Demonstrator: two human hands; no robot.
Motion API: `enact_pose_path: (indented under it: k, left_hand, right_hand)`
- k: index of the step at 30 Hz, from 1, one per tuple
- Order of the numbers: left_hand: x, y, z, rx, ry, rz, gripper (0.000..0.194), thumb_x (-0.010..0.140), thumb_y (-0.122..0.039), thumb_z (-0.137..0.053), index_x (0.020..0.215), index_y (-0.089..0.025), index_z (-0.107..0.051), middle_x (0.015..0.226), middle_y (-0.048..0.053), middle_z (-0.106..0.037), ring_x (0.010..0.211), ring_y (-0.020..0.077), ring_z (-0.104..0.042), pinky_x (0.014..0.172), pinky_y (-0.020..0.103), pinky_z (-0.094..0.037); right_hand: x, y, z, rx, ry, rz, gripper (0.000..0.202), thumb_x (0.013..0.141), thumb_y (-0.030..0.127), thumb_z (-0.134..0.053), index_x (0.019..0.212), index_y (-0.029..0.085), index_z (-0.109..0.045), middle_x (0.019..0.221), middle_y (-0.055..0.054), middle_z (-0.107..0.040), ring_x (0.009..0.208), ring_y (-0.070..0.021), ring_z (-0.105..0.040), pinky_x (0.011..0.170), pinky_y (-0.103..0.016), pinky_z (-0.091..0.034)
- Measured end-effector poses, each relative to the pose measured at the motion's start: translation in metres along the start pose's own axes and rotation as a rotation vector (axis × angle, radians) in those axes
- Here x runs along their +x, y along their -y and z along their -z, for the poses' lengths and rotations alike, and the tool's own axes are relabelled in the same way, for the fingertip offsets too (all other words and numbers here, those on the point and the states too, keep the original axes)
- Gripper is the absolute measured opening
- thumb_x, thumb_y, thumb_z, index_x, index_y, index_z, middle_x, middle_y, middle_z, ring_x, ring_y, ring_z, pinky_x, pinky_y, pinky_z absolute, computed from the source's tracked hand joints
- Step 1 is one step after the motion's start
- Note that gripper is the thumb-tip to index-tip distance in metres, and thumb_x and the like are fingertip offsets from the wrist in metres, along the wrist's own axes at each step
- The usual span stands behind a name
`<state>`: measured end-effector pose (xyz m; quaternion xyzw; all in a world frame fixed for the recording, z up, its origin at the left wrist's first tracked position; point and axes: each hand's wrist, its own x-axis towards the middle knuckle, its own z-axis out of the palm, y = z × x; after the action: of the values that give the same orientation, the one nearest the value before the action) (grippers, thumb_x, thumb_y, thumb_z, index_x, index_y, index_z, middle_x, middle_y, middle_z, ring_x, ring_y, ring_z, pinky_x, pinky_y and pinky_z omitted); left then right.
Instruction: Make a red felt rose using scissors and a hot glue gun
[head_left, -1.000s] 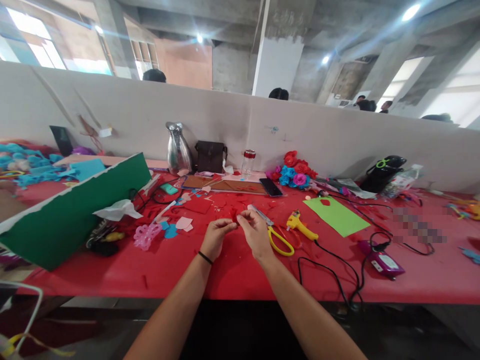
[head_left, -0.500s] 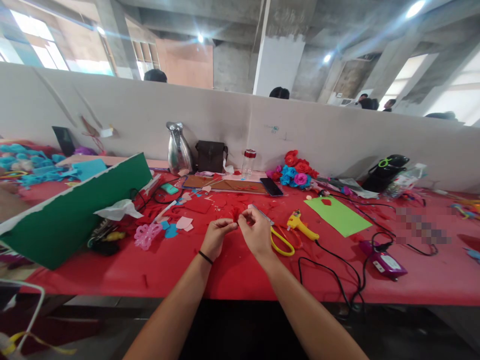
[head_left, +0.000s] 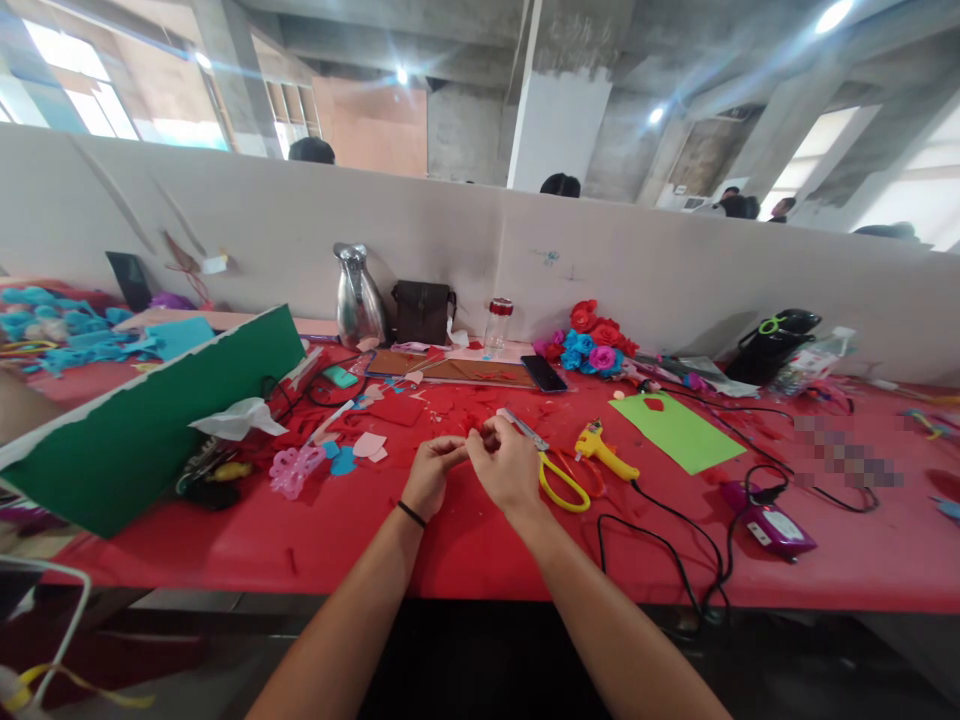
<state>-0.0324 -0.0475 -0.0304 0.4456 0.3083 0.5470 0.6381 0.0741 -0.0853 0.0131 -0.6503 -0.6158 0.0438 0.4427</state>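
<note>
Left hand [head_left: 435,476] and right hand [head_left: 504,468] meet at a small red piece [head_left: 470,425] above the red table [head_left: 465,555].
It sits at the fingertips, probably because it is so slight; scissors [head_left: 564,486] and glue gun [head_left: 607,453] lie near, presumably for easy reach. Left thumb and fingers pinch it; right fingers curl close, but whether they grip it cannot be told.
</note>
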Motion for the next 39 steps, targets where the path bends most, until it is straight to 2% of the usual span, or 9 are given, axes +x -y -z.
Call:
enact_pose_path:
  k: [7,17,22,25,28,30,32,35,39]
  left_hand:
    - [0.001,0.003,0.002,-0.002,0.002,0.003,0.019,0.054,-0.030,-0.080,0.058,-0.014,-0.071,0.058,0.004,-0.067,0.061,0.0151,-0.058,0.068,0.028,-0.042]
    - [0.001,0.003,0.002,-0.118,-0.059,0.030,0.023,0.047,-0.025,-0.084,0.052,-0.012,-0.065,0.051,0.000,-0.060,0.053,0.0092,-0.051,0.058,0.023,-0.038]
    - [0.008,-0.002,0.014,-0.251,-0.211,-0.061,0.032,0.050,-0.035,-0.082,0.062,-0.017,-0.059,0.063,-0.003,-0.062,0.060,0.0091,-0.056,0.065,0.024,-0.043]
    - [0.013,-0.008,0.023,-0.329,-0.373,-0.200,0.035,0.054,-0.036,-0.080,0.066,-0.019,-0.052,0.061,-0.006,-0.057,0.058,0.0071,-0.054,0.060,0.021,-0.042]
    - [0.016,-0.011,0.029,-0.348,-0.560,-0.358,0.036,0.056,-0.032,-0.079,0.065,-0.019,-0.047,0.054,-0.010,-0.047,0.048,0.0043,-0.044,0.052,0.017,-0.038]
    - [0.017,-0.012,0.031,-0.315,-0.605,-0.374,0.035,0.057,-0.031,-0.079,0.066,-0.019,-0.047,0.054,-0.011,-0.045,0.047,0.0031,-0.039,0.050,0.016,-0.035]
    - [0.017,-0.011,0.030,-0.275,-0.580,-0.325,0.033,0.056,-0.030,-0.078,0.068,-0.019,-0.050,0.058,-0.010,-0.046,0.048,0.0025,-0.038,0.049,0.014,-0.034]
    - [0.016,-0.009,0.026,-0.230,-0.474,-0.225,0.030,0.053,-0.028,-0.080,0.067,-0.017,-0.055,0.058,-0.008,-0.049,0.047,0.0024,-0.036,0.045,0.015,-0.030]
    - [0.013,-0.007,0.017,-0.195,-0.330,-0.092,0.029,0.049,-0.028,-0.081,0.061,-0.015,-0.058,0.053,-0.007,-0.046,0.043,0.0031,-0.034,0.041,0.016,-0.026]
  right_hand:
    - [0.000,0.001,-0.001,-0.003,0.044,-0.023,0.016,0.080,0.034,-0.051,0.071,0.022,-0.058,0.063,0.000,-0.065,0.058,-0.0151,-0.058,0.053,-0.024,-0.030]
    - [0.001,-0.015,-0.005,0.457,-0.048,-0.149,0.026,0.084,0.032,-0.040,0.062,0.022,-0.049,0.052,0.003,-0.057,0.054,-0.0143,-0.055,0.060,-0.025,-0.041]
    - [-0.012,-0.042,-0.022,0.269,0.085,-0.149,0.023,0.085,0.029,-0.038,0.070,0.021,-0.054,0.061,0.000,-0.062,0.060,-0.0158,-0.059,0.060,-0.026,-0.044]
    - [-0.015,-0.057,-0.030,0.182,0.145,-0.126,0.012,0.077,0.018,-0.048,0.074,0.020,-0.059,0.070,-0.002,-0.066,0.066,-0.0168,-0.062,0.064,-0.026,-0.045]
    - [-0.003,-0.068,-0.036,0.087,0.163,-0.111,0.016,0.070,0.010,-0.053,0.077,0.018,-0.063,0.082,-0.007,-0.068,0.075,-0.0190,-0.063,0.073,-0.029,-0.046]
    - [0.011,-0.071,-0.043,0.026,0.153,-0.112,0.016,0.071,0.010,-0.054,0.080,0.017,-0.065,0.089,-0.010,-0.067,0.084,-0.0214,-0.062,0.080,-0.031,-0.044]
    - [0.026,-0.073,-0.051,-0.023,0.137,-0.125,0.015,0.074,0.012,-0.053,0.081,0.015,-0.065,0.093,-0.014,-0.066,0.091,-0.0240,-0.061,0.083,-0.033,-0.043]
    - [0.041,-0.074,-0.062,-0.066,0.125,-0.148,0.009,0.075,0.015,-0.055,0.078,0.014,-0.064,0.096,-0.018,-0.065,0.095,-0.0258,-0.060,0.082,-0.033,-0.042]
    - [0.044,-0.079,-0.067,-0.070,0.129,-0.169,0.010,0.077,0.014,-0.052,0.078,0.017,-0.061,0.088,-0.010,-0.066,0.087,-0.0215,-0.062,0.079,-0.030,-0.043]
